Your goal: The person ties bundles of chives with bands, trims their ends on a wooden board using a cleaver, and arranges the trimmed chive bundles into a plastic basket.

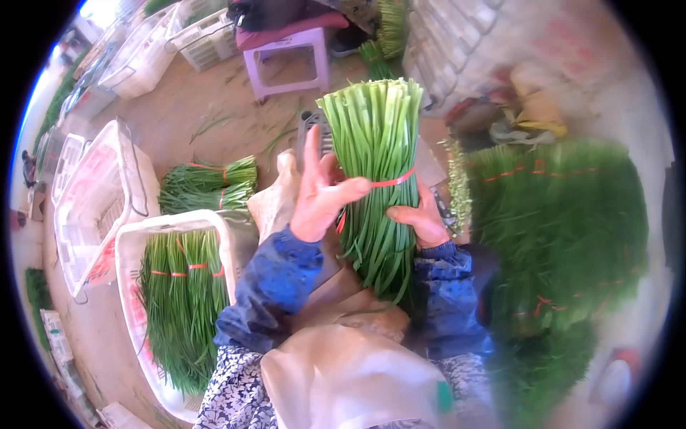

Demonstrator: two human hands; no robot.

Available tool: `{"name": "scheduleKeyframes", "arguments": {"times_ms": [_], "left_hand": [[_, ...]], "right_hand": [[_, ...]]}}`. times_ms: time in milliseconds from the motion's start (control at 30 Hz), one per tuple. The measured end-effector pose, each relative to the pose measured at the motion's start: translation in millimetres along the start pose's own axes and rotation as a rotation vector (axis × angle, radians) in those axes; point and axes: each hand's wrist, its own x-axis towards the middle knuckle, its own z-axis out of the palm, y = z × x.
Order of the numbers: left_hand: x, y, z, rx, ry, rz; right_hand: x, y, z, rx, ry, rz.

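Observation:
A thick bundle of garlic chives (375, 136) stands upright in front of me, its pale cut ends on top and its green leaves hanging down. An orange-red band (394, 180) circles its middle. My right hand (421, 220) grips the bundle from the right, thumb across the front below the band; its other fingers are hidden behind. On the left side, my left hand (321, 187) has its fingers stretched up and apart, with the thumb tip at the band's left end. A loose red tail hangs under that thumb.
To the left, a white crate (232, 261) holds banded chives, with more bundles (207, 182) on the floor behind it. Another white crate (86, 207) stands farther left. A large chive pile (557, 229) lies at right. A purple stool (286, 64) is ahead.

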Motion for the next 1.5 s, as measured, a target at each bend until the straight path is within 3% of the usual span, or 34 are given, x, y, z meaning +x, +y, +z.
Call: {"name": "scheduleKeyframes", "arguments": {"times_ms": [100, 167, 267, 367, 400, 467, 500, 533, 567, 600, 667, 700, 733, 800, 867, 900, 967, 1067, 1133, 1267, 1333, 1500], "left_hand": [[8.5, -1.2, -10.9, 0.097, 0.022, 0.016], [16.3, 1.4, -18.8, 0.039, -0.066, -0.053], [20.7, 5.8, -6.2, 0.053, -0.211, 0.006], [17.7, -3.4, 22.4, -0.048, -0.068, 0.182], [7.5, 6.4, 16.9, -0.039, 0.041, 0.264], [10.1, 11.8, 21.5, -0.076, 0.031, 0.331], [28.2, 27.7, 44.4, 0.17, -0.085, 0.533], [8.1, 46.5, 43.0, -0.161, -0.138, 0.449], [12.0, 53.8, 49.5, -0.224, -0.157, 0.525], [25.8, 74.3, 58.7, 0.203, 0.044, 0.664], [10.3, 95.1, 36.3, 0.174, 0.167, 0.799], [0.5, 127.0, 35.1, 0.246, 0.159, 0.681], [-10.8, 152.4, 26.9, 0.31, 0.143, 0.563], [-41.6, 191.5, 2.5, 0.545, 0.102, 0.489], [-83.8, 233.6, -25.2, 0.84, 0.131, 0.423], [-107.4, 251.2, -38.7, 0.961, 0.178, 0.393], [-154.8, 289.1, -63.0, 1.193, 0.314, 0.327], [-228.1, 330.3, -105.0, 1.472, 0.579, 0.254], [-270.7, 341.4, -140.2, 1.607, 0.755, 0.212], [-333.0, 306.0, -240.3, 2.113, 1.072, 0.135], [-362.6, 273.7, -299.9, 1.902, 1.162, -0.125], [-352.9, 191.9, -370.6, 1.791, 1.117, -0.221]], "right_hand": [[0.1, -7.7, -12.7, 0.023, -0.008, 0.052], [-0.5, -8.1, -15.6, 0.084, -0.039, 0.113], [3.2, -21.0, -9.0, 0.15, -0.11, 0.091], [5.1, -30.7, 3.6, -0.045, -0.067, -0.114], [9.6, -45.4, 14.3, -0.042, -0.055, -0.033], [16.9, -45.3, 8.9, -0.427, 0.046, -0.19], [21.7, -47.0, 15.2, -0.575, 0.065, -0.265], [24.7, -70.9, 39.8, -0.648, 0.023, -0.34], [26.2, -82.2, 63.9, -0.691, 0.036, -0.347], [33.8, -84.8, 78.3, -0.719, 0.05, -0.445], [46.1, -87.2, 113.4, -0.744, 0.056, -0.67], [51.3, -88.7, 133.8, -0.751, 0.045, -0.74], [47.5, -94.7, 163.6, -0.583, -0.074, -0.659], [45.8, -103.5, 202.8, -0.656, -0.342, -0.606], [46.1, -95.5, 239.4, -0.662, -0.46, -0.598], [45.5, -79.9, 253.7, -0.597, -0.476, -0.812], [58.4, -51.0, 267.5, -0.504, -0.505, -1.01], [92.3, -8.1, 268.3, -0.611, -0.695, -0.972], [98.6, 33.0, 274.8, -0.615, -0.793, -0.738], [97.1, 96.9, 298.2, -0.748, -0.929, -0.683], [97.8, 131.7, 317.5, -0.915, -1.083, -0.63], [96.2, 213.3, 377.9, -1.028, -1.249, -0.597]]}}
